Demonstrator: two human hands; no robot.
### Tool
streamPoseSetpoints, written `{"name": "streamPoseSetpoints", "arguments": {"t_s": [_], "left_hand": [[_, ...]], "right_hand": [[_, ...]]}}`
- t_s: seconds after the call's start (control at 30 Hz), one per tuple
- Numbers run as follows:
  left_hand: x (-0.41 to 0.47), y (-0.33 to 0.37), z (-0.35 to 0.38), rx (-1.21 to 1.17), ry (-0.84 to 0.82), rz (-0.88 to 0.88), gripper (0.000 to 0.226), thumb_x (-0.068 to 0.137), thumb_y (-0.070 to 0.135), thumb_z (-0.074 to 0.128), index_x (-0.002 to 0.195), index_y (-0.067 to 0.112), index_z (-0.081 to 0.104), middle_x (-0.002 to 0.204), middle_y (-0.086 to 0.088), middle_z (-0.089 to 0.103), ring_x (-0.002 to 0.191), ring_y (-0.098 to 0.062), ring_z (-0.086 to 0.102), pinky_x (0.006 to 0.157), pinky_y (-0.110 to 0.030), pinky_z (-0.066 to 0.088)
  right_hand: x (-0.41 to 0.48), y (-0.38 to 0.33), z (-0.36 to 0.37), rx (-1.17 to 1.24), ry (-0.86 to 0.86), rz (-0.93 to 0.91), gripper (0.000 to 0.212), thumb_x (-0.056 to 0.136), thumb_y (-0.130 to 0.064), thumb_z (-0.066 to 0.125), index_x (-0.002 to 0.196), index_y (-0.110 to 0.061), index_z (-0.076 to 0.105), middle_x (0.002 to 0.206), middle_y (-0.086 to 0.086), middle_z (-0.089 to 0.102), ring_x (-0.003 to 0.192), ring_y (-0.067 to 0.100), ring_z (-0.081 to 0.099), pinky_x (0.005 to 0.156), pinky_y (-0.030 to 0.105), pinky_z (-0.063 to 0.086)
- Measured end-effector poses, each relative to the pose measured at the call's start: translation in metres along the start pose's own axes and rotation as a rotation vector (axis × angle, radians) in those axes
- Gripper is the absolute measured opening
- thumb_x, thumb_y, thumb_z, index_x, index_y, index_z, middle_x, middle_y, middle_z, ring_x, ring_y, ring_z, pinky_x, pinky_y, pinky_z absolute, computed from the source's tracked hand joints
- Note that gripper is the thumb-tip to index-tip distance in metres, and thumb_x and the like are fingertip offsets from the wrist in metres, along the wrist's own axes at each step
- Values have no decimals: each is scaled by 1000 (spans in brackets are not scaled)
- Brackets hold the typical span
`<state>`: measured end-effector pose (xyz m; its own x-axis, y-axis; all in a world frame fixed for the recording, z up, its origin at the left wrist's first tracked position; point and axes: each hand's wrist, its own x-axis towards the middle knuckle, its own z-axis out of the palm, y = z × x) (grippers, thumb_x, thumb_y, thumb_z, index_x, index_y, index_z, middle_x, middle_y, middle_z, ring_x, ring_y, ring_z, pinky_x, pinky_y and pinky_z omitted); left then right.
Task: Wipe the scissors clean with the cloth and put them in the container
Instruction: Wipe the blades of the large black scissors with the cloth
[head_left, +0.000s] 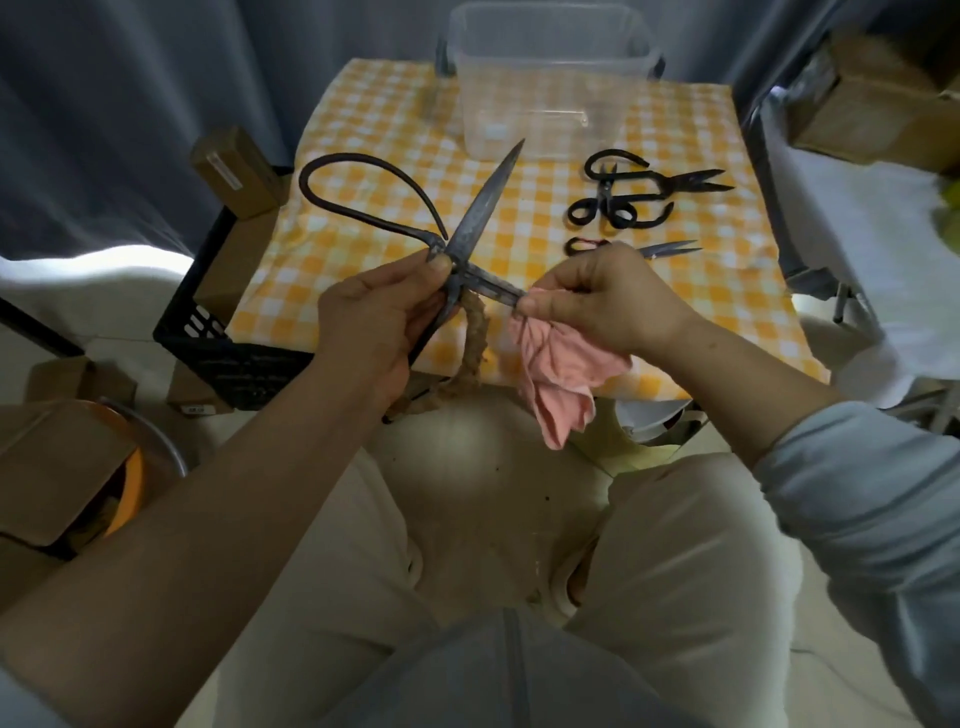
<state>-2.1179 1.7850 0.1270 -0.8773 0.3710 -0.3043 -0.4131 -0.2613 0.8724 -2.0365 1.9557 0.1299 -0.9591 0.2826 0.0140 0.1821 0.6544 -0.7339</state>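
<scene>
Checked surface (363, 130) carries the clear container (545, 93) at its far edge; over the near edge the scissors (488, 192) hang splayed, left hand (374, 322) fingers (410, 275) curled round the pivot, right hand (608, 296) pinching the pink cloth (561, 379) onto one blade; probably heavy, stiff and sharp-tipped, so best held near the pivot or loops.

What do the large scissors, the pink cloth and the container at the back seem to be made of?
Large scissors: dark metal, probably forged iron or steel; the blade looks dull, mottled grey.
Pink cloth: soft, matte fabric; it hangs in limp folds.
Container: clear, slightly frosted plastic; its far wall shows through the near one.
</scene>
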Motion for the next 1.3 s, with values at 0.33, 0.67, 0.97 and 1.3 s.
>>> {"name": "streamPoseSetpoints", "arguments": {"t_s": [0.33,0.67,0.97,1.3], "left_hand": [[-5,0,4,2,12,-27,9,79,-1,68,86,5,68,66,-2,72,62,-12,70,66,-25,59],[-5,-3,5,-13,29,-48,7,80,-3,67,82,4,68,64,-3,72,61,-14,70,60,-23,57],[4,2,-1,32,31,16,8,80,0,68,88,4,68,68,-4,73,65,-16,71,63,-24,56],[-4,-6,4,22,13,-25,11,80,-1,67,90,2,69,66,-5,72,60,-13,69,65,-24,59]], "right_hand": [[-5,6,-1,-10,-4,-28,18,82,-27,70,90,-12,74,83,1,70,71,5,62,63,22,48],[-26,30,-12,-71,-31,40,16,79,-28,71,86,-15,74,78,-3,67,69,6,59,61,17,45],[-10,12,-32,138,316,133,31,92,-28,59,90,2,68,77,9,64,66,18,58,54,21,46],[-7,-5,1,-67,-5,-29,24,90,-16,62,113,-11,67,104,5,69,91,13,61,76,26,49]]}}
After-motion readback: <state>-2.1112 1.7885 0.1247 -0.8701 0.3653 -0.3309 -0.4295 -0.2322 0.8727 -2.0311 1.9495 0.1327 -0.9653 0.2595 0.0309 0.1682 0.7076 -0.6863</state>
